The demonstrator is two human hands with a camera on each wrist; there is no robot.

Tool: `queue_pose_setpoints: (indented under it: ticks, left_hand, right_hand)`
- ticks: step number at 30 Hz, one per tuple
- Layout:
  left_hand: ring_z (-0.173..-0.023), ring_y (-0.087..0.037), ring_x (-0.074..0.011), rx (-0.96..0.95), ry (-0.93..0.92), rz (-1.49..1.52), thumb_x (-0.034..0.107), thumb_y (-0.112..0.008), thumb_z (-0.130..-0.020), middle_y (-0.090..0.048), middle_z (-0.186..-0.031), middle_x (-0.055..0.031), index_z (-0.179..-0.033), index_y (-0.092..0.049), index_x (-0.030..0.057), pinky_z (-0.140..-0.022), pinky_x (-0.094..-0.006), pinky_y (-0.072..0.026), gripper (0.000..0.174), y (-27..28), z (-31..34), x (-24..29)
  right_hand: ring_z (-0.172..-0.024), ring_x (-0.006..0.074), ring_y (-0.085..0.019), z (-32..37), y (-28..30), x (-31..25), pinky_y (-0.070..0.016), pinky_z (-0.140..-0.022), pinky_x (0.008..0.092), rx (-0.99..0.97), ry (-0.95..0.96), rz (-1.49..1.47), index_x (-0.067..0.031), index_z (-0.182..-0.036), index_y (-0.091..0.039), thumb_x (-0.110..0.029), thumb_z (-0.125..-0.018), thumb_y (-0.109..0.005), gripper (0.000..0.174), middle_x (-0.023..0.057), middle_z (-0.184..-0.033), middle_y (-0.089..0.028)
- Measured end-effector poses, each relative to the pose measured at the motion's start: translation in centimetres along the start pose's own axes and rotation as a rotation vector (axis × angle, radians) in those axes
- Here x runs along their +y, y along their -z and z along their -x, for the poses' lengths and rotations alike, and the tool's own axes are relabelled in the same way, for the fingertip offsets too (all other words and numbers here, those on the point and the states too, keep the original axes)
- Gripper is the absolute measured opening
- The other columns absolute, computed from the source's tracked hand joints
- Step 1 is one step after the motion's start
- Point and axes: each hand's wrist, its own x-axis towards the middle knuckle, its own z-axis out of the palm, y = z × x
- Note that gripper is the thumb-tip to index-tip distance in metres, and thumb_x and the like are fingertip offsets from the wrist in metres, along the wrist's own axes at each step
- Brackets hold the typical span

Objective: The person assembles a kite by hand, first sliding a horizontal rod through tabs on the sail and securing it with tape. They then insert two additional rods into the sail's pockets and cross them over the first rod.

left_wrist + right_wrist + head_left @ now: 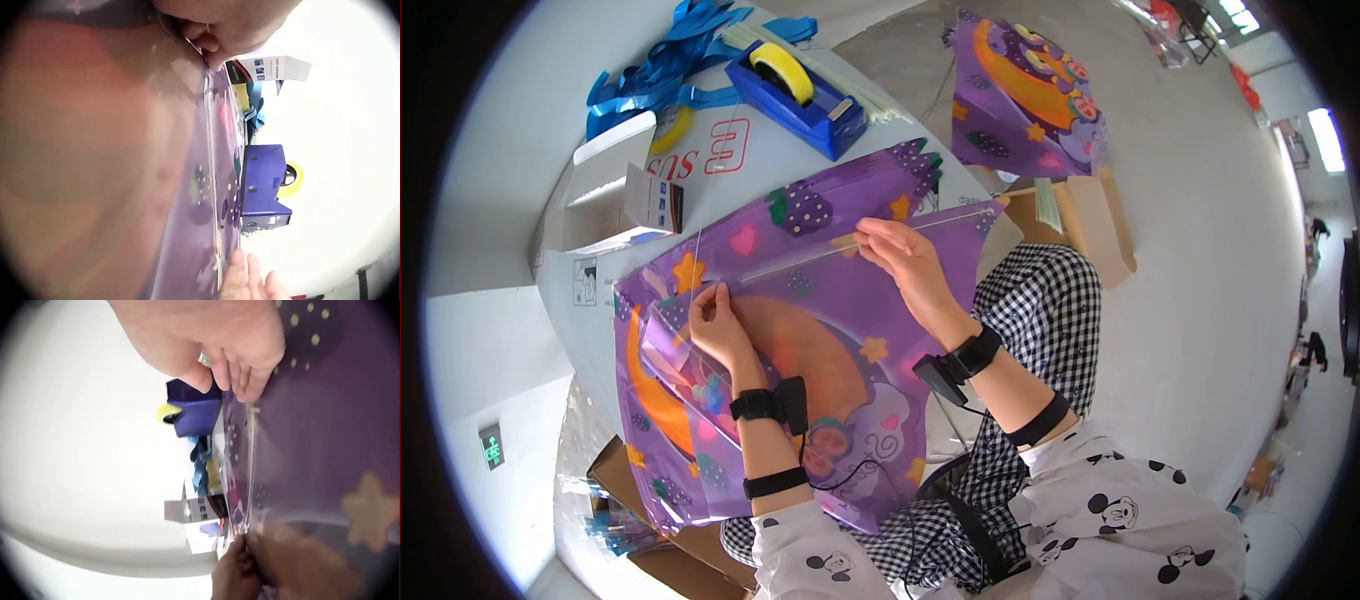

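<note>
A purple kite (840,300), printed with a moon, stars and cartoon figures, lies spread over the table edge and the person's lap. A thin pale rod (790,262) runs along its folded upper edge. At the left part of that edge, the left hand (720,325) pinches the kite between thumb and fingertips; the left wrist view shows these fingers (215,47) close up. Farther right along the rod, the right hand (905,265) rests with its fingers extended and nearly straight, their tips (249,390) touching the sheet beside the rod.
A blue tape dispenser (800,100) with yellow tape stands at the table's back, near blue ribbons (665,70). An opened white box (625,205) sits at the left. Another purple kite (1030,95) and a cardboard box (1100,230) are beyond the table.
</note>
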Motion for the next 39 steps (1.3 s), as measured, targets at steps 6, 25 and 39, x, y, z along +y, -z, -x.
queue_pose_setpoints:
  ticks: [6, 25, 39]
  left_hand:
    - [-0.077, -0.061, -0.0105, -0.017, 0.031, -0.011, 0.009, -0.072, -0.086, -0.067, -0.085, -0.0036, -0.092, -0.067, -0.0007, -0.07, -0.0235, -0.0495, 0.012, 0.2, 0.2, 0.3]
    - [-0.066, -0.053, -0.007, 0.001, 0.034, 0.0, 0.011, -0.074, -0.085, -0.063, -0.077, 0.0004, -0.088, -0.068, 0.0001, -0.058, -0.0217, -0.0439, 0.013, 0.1, 0.3, 0.8]
    - [-0.054, -0.046, -0.0046, 0.008, 0.056, 0.069, 0.006, -0.072, -0.084, -0.056, -0.066, 0.0019, -0.085, -0.066, -0.0003, -0.05, -0.0209, -0.0374, 0.009, 0.2, 0.5, 1.7]
  right_hand:
    - [-0.104, 0.0179, -0.063, 0.5, 7.9, -3.1, -0.0497, -0.091, 0.0272, 0.449, 0.291, 0.247, 0.0041, -0.115, -0.06, -0.005, -0.091, -0.055, 0.026, 0.012, -0.113, -0.065]
    - [-0.093, 0.0211, -0.065, -0.6, 4.5, -2.1, -0.0517, -0.077, 0.031, 0.16, 0.379, 0.748, -0.0012, -0.106, -0.053, 0.0, -0.089, -0.057, 0.018, 0.0099, -0.097, -0.064]
    - [-0.083, 0.0367, -0.062, 0.1, 2.5, -3.1, -0.0509, -0.07, 0.0427, -0.068, 0.579, 1.442, -0.0038, -0.099, -0.049, 0.01, -0.079, -0.055, 0.024, 0.0142, -0.093, -0.06]
